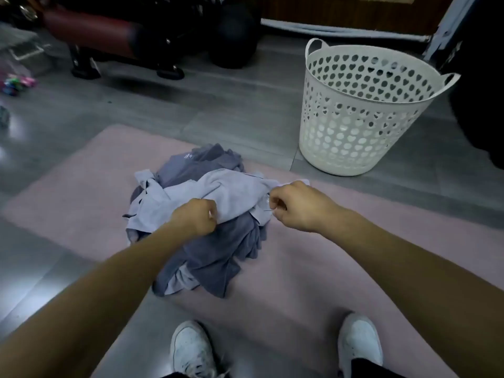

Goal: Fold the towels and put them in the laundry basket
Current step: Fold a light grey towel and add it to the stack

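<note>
A heap of crumpled towels lies on a pink mat [313, 268] in front of me. On top is a light lilac towel [218, 192]; darker grey-purple towels [218, 257] lie under and behind it. My left hand [195, 216] pinches the near edge of the light towel. My right hand [297, 205] pinches its right corner. A white laundry basket [362, 137] with heart-shaped holes stands on the floor at the far right, with no towels visible in it.
Grey tiled floor [218, 105] surrounds the mat. A dark red bench and black gear [109, 36] sit at the back left, with small colourful toys [16, 83] at the far left. My white shoes [191, 350] stand at the mat's near edge.
</note>
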`<state>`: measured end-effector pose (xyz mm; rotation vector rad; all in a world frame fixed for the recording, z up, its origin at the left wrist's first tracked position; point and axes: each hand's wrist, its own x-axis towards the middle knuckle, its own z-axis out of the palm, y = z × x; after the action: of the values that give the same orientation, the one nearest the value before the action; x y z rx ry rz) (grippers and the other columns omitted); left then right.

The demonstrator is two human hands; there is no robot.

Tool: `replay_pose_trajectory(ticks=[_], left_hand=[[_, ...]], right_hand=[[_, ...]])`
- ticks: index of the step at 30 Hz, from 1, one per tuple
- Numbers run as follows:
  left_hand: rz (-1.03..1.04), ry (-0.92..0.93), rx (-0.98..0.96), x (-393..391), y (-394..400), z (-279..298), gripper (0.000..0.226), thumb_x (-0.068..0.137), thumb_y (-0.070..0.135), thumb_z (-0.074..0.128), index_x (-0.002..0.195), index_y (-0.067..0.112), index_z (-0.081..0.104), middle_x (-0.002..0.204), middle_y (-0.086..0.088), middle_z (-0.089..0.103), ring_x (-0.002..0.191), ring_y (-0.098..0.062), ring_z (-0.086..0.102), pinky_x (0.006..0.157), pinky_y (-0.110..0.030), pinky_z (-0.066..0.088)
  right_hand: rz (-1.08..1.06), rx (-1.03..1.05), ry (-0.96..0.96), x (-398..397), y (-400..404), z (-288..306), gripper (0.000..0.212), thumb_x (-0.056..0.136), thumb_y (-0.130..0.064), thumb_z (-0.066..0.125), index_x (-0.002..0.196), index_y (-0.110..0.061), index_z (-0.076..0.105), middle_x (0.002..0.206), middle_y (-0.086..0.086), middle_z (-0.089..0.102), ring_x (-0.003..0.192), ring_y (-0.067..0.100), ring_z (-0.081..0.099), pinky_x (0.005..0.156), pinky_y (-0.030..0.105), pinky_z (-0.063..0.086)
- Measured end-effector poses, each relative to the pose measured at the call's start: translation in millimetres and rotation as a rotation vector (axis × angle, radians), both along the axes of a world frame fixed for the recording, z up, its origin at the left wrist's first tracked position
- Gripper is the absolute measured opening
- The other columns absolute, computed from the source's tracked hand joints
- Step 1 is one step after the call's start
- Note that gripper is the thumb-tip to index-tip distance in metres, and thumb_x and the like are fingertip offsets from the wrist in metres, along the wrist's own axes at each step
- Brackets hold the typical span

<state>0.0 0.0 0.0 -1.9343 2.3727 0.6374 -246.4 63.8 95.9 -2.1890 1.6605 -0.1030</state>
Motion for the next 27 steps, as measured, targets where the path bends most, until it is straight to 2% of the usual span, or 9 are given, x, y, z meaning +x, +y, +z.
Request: replay_pose_trajectory(ticks=[2, 4, 5, 8, 10, 19, 22, 25, 27], left_hand=[[0.043, -0.114, -0.01, -13, -16, -20, 0.063, 0.08, 0.031, 0.066, 0.136, 0.022, 0.04, 0.146, -0.015, 0.032, 0.127, -0.036, 0.039, 0.096, -0.043, 0.043], [0.142, -0.189, 0.059, -25, -25, -37, 0.102, 0.074, 0.05, 0.072, 0.149, 0.03, 0.007, 0.156, -0.019, -0.003, 0.141, -0.042, 0.014, 0.106, -0.05, 0.032], [0.182, -0.186, 0.08, -28, -31, -47, 0.106, 0.074, 0.053, 0.071, 0.15, 0.031, 0.0, 0.156, -0.022, -0.004, 0.141, -0.043, 0.014, 0.108, -0.05, 0.03], [0.174, -0.129, -0.041, -19, -49, -50, 0.06, 0.093, 0.032, 0.053, 0.147, 0.022, 0.031, 0.14, -0.022, 0.045, 0.122, -0.037, 0.049, 0.102, -0.046, 0.041], [0.176, -0.052, -0.128, -13, -56, -25, 0.046, 0.094, 0.019, 0.048, 0.14, 0.021, 0.048, 0.129, -0.018, 0.057, 0.115, -0.037, 0.056, 0.095, -0.043, 0.045], [0.076, 0.44, -0.5, -14, 12, 123, 0.042, 0.087, 0.014, 0.042, 0.12, 0.018, 0.068, 0.097, -0.011, 0.071, 0.077, -0.024, 0.064, 0.074, -0.027, 0.05], [0.051, 0.584, -0.565, -26, 52, 170, 0.039, 0.088, 0.001, 0.049, 0.114, 0.02, 0.071, 0.085, 0.002, 0.071, 0.071, -0.007, 0.06, 0.065, -0.005, 0.04], [0.062, 0.875, -0.536, -40, 94, 205, 0.035, 0.092, 0.005, 0.053, 0.104, 0.03, 0.074, 0.083, 0.012, 0.073, 0.078, -0.007, 0.068, 0.071, -0.019, 0.052], [0.096, 1.125, -0.427, -50, 113, 221, 0.033, 0.096, 0.005, 0.052, 0.101, 0.03, 0.074, 0.092, 0.009, 0.075, 0.086, -0.01, 0.071, 0.076, -0.03, 0.058]], right_hand=[[-0.011, 0.018, -0.007, -6, -14, -13, 0.011, 0.085, -0.012, 0.052, 0.082, -0.021, 0.059, 0.089, -0.003, 0.058, 0.085, 0.021, 0.056, 0.074, 0.038, 0.053], [-0.047, 0.078, 0.007, -9, -19, -27, 0.01, 0.086, -0.013, 0.053, 0.085, -0.019, 0.061, 0.089, -0.003, 0.06, 0.085, 0.021, 0.057, 0.075, 0.038, 0.053], [-0.059, 0.095, -0.017, -10, -21, -34, 0.011, 0.086, -0.013, 0.054, 0.087, -0.018, 0.063, 0.09, -0.003, 0.061, 0.086, 0.02, 0.058, 0.077, 0.037, 0.053], [-0.125, 0.098, -0.146, -10, -20, -45, 0.014, 0.087, -0.011, 0.056, 0.091, -0.016, 0.068, 0.086, -0.008, 0.062, 0.089, 0.016, 0.06, 0.081, 0.033, 0.052], [-0.142, 0.097, -0.174, -12, -18, -47, 0.013, 0.087, -0.011, 0.057, 0.092, -0.016, 0.068, 0.085, -0.009, 0.062, 0.089, 0.015, 0.06, 0.082, 0.03, 0.051], [-0.24, -0.064, -0.261, -17, 9, 19, 0.018, 0.084, -0.019, 0.062, 0.102, -0.021, 0.063, 0.1, -0.004, 0.064, 0.085, 0.014, 0.059, 0.078, 0.032, 0.053], [-0.231, -0.073, -0.321, -15, 33, 53, 0.062, 0.079, -0.04, 0.073, 0.133, -0.025, 0.047, 0.126, -0.008, 0.047, 0.103, 0.01, 0.053, 0.087, 0.027, 0.047], [-0.219, -0.062, -0.327, -16, 61, 73, 0.086, 0.074, -0.053, 0.075, 0.145, -0.028, 0.034, 0.138, -0.006, 0.039, 0.122, 0.015, 0.048, 0.099, 0.032, 0.044], [-0.236, -0.074, -0.353, -21, 76, 77, 0.07, 0.079, -0.046, 0.072, 0.141, -0.026, 0.044, 0.132, -0.007, 0.047, 0.12, 0.015, 0.05, 0.1, 0.033, 0.044]])
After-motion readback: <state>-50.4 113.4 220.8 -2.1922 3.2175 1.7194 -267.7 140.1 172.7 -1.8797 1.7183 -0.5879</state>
